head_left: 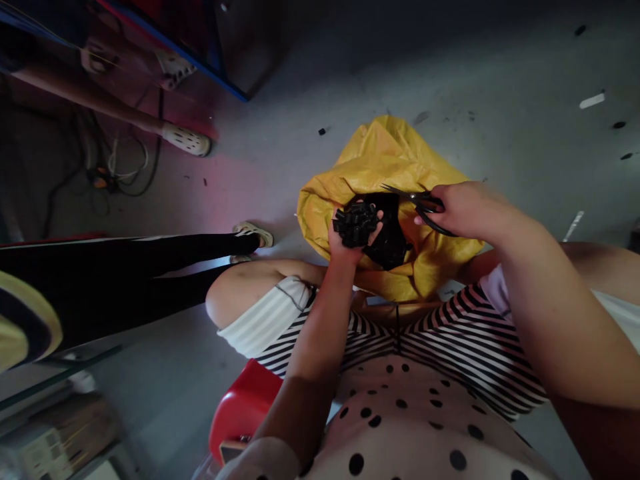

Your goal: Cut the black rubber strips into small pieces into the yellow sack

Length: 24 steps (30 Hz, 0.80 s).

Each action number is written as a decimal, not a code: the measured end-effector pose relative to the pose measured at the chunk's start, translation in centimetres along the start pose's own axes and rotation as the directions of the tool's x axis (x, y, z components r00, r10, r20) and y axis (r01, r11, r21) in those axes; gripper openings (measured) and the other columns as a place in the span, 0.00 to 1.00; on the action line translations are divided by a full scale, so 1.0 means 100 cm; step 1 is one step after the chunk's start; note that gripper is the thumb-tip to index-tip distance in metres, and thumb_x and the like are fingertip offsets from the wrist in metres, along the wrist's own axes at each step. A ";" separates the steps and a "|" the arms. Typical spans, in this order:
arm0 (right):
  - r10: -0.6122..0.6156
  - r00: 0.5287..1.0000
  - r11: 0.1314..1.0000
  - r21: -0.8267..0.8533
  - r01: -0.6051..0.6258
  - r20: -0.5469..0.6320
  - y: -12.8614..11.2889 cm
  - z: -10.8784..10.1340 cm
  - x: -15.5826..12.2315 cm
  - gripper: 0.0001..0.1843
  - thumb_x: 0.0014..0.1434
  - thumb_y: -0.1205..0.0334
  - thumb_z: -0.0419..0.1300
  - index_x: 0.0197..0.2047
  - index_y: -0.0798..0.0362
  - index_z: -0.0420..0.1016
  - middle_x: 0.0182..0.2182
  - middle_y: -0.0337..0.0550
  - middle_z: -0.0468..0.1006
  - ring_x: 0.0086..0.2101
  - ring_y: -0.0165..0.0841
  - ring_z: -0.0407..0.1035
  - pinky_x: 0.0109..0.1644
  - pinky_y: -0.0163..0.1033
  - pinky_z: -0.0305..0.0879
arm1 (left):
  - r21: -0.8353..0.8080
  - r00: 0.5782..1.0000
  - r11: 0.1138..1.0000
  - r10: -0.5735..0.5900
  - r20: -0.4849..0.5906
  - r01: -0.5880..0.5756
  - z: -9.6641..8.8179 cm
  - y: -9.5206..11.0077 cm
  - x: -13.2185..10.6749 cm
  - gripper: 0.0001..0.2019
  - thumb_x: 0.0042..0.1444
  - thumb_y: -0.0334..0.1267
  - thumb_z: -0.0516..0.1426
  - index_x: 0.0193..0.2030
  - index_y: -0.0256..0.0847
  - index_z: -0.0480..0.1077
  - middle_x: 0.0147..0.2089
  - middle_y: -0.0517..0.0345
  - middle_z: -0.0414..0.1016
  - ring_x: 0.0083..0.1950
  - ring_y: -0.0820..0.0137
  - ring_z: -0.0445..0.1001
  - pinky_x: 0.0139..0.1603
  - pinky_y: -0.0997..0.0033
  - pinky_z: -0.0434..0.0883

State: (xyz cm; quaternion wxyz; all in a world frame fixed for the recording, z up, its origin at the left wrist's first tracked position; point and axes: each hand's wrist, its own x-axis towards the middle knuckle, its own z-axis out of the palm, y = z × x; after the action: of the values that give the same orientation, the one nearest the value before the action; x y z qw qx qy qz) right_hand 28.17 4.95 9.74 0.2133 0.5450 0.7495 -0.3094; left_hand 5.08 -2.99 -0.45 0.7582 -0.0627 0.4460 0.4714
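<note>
A yellow sack (385, 147) stands open between my knees, its rim folded outward. Inside lie black pieces (387, 243), too dark to make out singly. My left hand (344, 241) is over the sack's mouth, palm up, fingers curled round a heap of small black parts (356, 223). In my right hand (457, 207), at the sack's right side, is a pair of scissors (417, 200) with black handles. Its blades point left, above the opening, and seem slightly apart. They do not touch the black parts.
People stand on the left; one clog (187, 139) and a striped shoe (254, 233) show on the grey floor (270, 160). Cables (133, 177) lie beyond, near a blue metal frame (225, 77). A red seat (245, 407) is beside me. Small scraps dot the floor.
</note>
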 end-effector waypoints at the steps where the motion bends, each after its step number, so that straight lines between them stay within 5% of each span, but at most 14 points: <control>1: -0.010 1.000 1.000 0.006 0.009 0.011 -0.001 0.001 0.001 0.27 0.58 0.41 0.54 0.46 0.54 0.77 0.35 0.52 0.79 0.34 0.39 0.70 0.32 0.37 0.55 | -0.023 0.999 1.000 0.005 0.037 -0.004 0.001 0.000 -0.001 0.28 0.62 0.57 0.43 0.61 0.48 0.67 0.60 0.53 0.72 0.65 0.54 0.65 0.58 0.47 0.68; 5: -0.048 0.997 0.998 0.046 0.045 0.056 -0.003 0.005 0.004 0.28 0.58 0.38 0.54 0.45 0.54 0.76 0.35 0.50 0.79 0.33 0.37 0.70 0.32 0.37 0.54 | -0.044 0.996 0.998 0.041 0.081 -0.037 0.006 0.004 -0.004 0.27 0.62 0.56 0.44 0.60 0.47 0.68 0.61 0.52 0.71 0.66 0.54 0.64 0.59 0.47 0.67; 14: 0.004 1.000 0.999 0.034 -0.004 0.004 -0.003 0.008 0.006 0.29 0.56 0.36 0.55 0.45 0.53 0.76 0.35 0.49 0.78 0.33 0.38 0.70 0.32 0.38 0.55 | 0.079 0.965 0.997 0.013 -0.260 0.007 -0.022 -0.003 0.023 0.31 0.63 0.60 0.42 0.56 0.39 0.69 0.54 0.43 0.75 0.57 0.53 0.71 0.57 0.46 0.68; 19: -0.052 0.997 0.997 0.057 0.056 -0.065 0.002 0.015 0.009 0.29 0.54 0.35 0.58 0.43 0.53 0.77 0.33 0.49 0.77 0.36 0.40 0.71 0.35 0.40 0.59 | 0.225 0.959 0.974 0.039 -0.281 0.026 -0.027 0.000 0.026 0.35 0.60 0.66 0.40 0.68 0.52 0.54 0.66 0.46 0.62 0.61 0.54 0.67 0.56 0.39 0.66; 22: -0.068 0.994 0.995 0.072 0.074 -0.088 0.005 0.019 0.009 0.28 0.54 0.36 0.58 0.42 0.54 0.77 0.33 0.49 0.77 0.36 0.41 0.71 0.36 0.41 0.60 | 0.534 0.918 0.841 0.139 -0.371 0.089 -0.027 -0.001 0.026 0.32 0.59 0.63 0.45 0.66 0.54 0.58 0.66 0.49 0.62 0.59 0.57 0.69 0.53 0.47 0.70; 24: -0.062 0.994 0.995 0.076 0.069 -0.090 0.006 0.020 0.007 0.28 0.55 0.37 0.58 0.42 0.54 0.77 0.32 0.49 0.77 0.37 0.41 0.71 0.37 0.41 0.60 | 0.822 0.885 0.545 0.284 -0.368 0.166 -0.031 -0.010 0.025 0.25 0.60 0.55 0.50 0.59 0.48 0.68 0.60 0.49 0.69 0.56 0.60 0.71 0.53 0.56 0.71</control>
State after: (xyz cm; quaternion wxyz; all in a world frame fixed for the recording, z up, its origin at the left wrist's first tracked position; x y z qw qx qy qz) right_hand 28.47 4.20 7.70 0.1482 0.5412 0.7627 -0.3216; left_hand 4.37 -3.46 -4.48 0.5497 0.2115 0.7834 0.1984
